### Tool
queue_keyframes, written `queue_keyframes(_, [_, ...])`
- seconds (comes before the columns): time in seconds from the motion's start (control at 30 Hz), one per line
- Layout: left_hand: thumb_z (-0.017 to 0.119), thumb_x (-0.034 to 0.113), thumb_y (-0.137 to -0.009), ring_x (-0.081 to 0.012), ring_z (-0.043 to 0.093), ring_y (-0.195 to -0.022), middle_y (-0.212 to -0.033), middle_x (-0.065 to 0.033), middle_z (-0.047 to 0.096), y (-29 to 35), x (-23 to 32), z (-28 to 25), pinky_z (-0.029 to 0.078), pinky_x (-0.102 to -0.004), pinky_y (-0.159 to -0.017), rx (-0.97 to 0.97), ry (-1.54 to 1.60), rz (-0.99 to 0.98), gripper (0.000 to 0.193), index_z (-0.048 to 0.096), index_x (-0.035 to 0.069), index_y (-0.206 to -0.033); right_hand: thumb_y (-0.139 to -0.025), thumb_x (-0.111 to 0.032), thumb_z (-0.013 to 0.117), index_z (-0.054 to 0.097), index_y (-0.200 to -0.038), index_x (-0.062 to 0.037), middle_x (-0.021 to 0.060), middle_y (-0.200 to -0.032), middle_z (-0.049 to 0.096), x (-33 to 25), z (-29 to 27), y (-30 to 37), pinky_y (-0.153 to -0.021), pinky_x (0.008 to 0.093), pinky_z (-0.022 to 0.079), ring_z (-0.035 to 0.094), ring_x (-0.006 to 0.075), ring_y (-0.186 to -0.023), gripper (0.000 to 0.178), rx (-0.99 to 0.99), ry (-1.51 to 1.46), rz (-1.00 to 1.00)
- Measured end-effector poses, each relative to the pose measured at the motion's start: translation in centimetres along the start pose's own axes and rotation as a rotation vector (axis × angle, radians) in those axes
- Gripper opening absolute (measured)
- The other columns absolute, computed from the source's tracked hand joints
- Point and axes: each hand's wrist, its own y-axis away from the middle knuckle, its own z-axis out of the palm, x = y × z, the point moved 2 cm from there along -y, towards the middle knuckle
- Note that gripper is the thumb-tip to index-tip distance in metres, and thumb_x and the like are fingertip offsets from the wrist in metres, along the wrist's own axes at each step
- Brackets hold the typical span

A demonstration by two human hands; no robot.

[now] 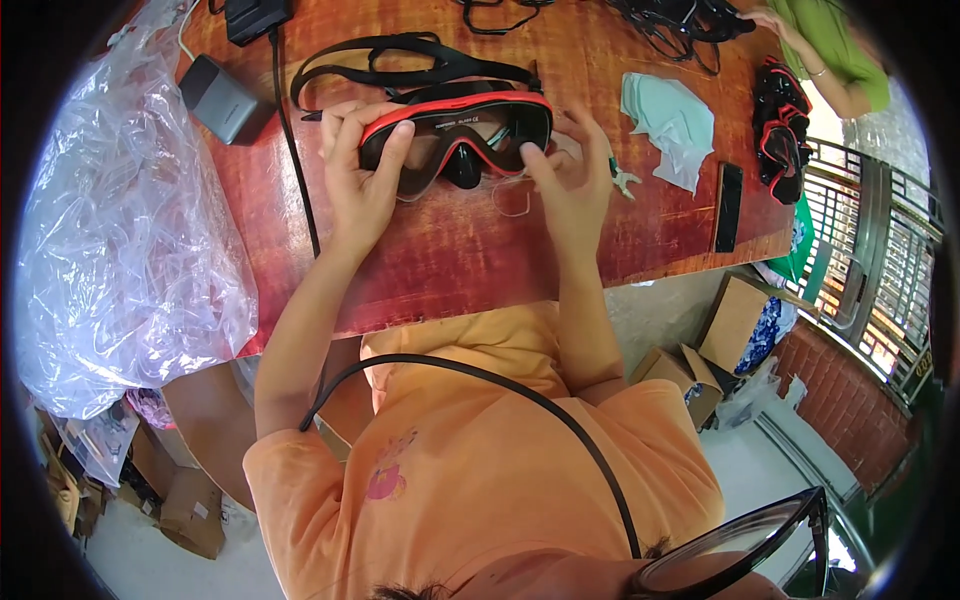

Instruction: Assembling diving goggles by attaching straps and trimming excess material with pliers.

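Between my hands is a diving mask point(462, 160) with a black body, a red rim and dark lenses, its nose pocket toward me. My left hand point(362, 170) grips its left end, thumb on the front and fingers behind the rim. At the right end my right hand point(575, 165) holds it too, thumb against the lower lens edge. The black strap point(400, 60) loops out behind the mask onto the wooden table. By my right hand lies a pliers-like tool point(624, 178), partly hidden by the fingers. A thin clear loop point(512, 203) lies under the mask.
Clear plastic bags point(130, 220) heap at the left beside a grey box-shaped device point(225, 100) and a black cable point(293, 150). To the right are a pale green cloth point(668, 125), a phone point(728, 208) and more masks point(782, 130). Another person's hand point(775, 25) touches black straps point(690, 20).
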Motion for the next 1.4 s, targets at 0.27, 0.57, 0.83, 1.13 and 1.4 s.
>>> queue_keyframes(0.27, [0.082, 0.008, -0.072, -0.0182, 0.055, -0.089, -0.091, -0.0066, 0.057, -0.9, 0.2, 0.0, 0.044, -0.0293, -0.082, 0.017, 0.058, -0.027, 0.023, 0.066, 0.002, -0.087, -0.083, -0.006, 0.074, 0.067, -0.110, 0.0005, 0.0015, -0.099, 0.053, -0.5, -0.5, -3.6, -0.053, 0.0167, 0.038, 0.050, 0.0026, -0.065, 0.029, -0.157, 0.200, -0.106])
queue_keyframes(0.57, [0.082, 0.009, -0.072, -0.0198, 0.056, -0.085, -0.089, -0.0076, 0.058, -1.1, 0.1, 0.2, 0.045, -0.0298, -0.078, 0.032, 0.009, 0.060, 0.023, 0.066, 0.002, -0.087, -0.082, -0.009, 0.075, 0.069, -0.099, -0.0025, -0.0024, -0.076, 0.054, -0.6, -0.6, -5.2, -0.051, 0.0176, 0.033, 0.044, 0.0022, -0.059, 0.019, -0.149, 0.419, -0.375])
queue_keyframes(0.83, [0.078, 0.009, -0.077, -0.0222, 0.056, -0.086, -0.088, -0.0097, 0.057, -1.6, 1.0, 0.1, 0.046, -0.0314, -0.077, 0.007, -0.116, 0.147, 0.020, 0.064, 0.001, -0.089, -0.085, -0.009, 0.073, 0.067, -0.106, 0.0010, 0.0001, -0.088, 0.056, -1.5, -0.5, -5.7, -0.061, 0.0184, 0.040, 0.051, 0.0045, -0.071, 0.024, -0.410, 0.447, -0.337])
queue_keyframes(1.13, [0.071, 0.044, -0.081, -0.0272, 0.064, -0.069, -0.085, -0.0086, 0.063, -4.8, 3.9, -0.4, 0.052, -0.0367, -0.062, -0.209, -0.620, 0.341, 0.040, 0.069, 0.005, -0.091, -0.082, -0.008, 0.075, 0.068, -0.110, -0.0004, -0.0007, -0.086, 0.053, -2.1, -0.1, -6.3, -0.065, 0.0189, 0.040, 0.050, 0.0047, -0.075, 0.030, -0.464, 0.386, -0.171])
queue_keyframes(1.4, [0.072, 0.049, -0.078, -0.0322, 0.068, -0.078, -0.086, -0.0170, 0.071, -7.7, 2.9, 0.4, 0.054, -0.0373, -0.071, -0.390, -0.469, 0.406, 0.052, 0.072, -0.001, -0.090, -0.083, -0.006, 0.073, 0.049, -0.121, -0.0023, 0.0032, -0.090, 0.057, -0.2, 0.6, -3.1, -0.070, 0.0224, 0.046, 0.055, 0.0101, -0.077, 0.046, 0.047, -0.014, -0.250])
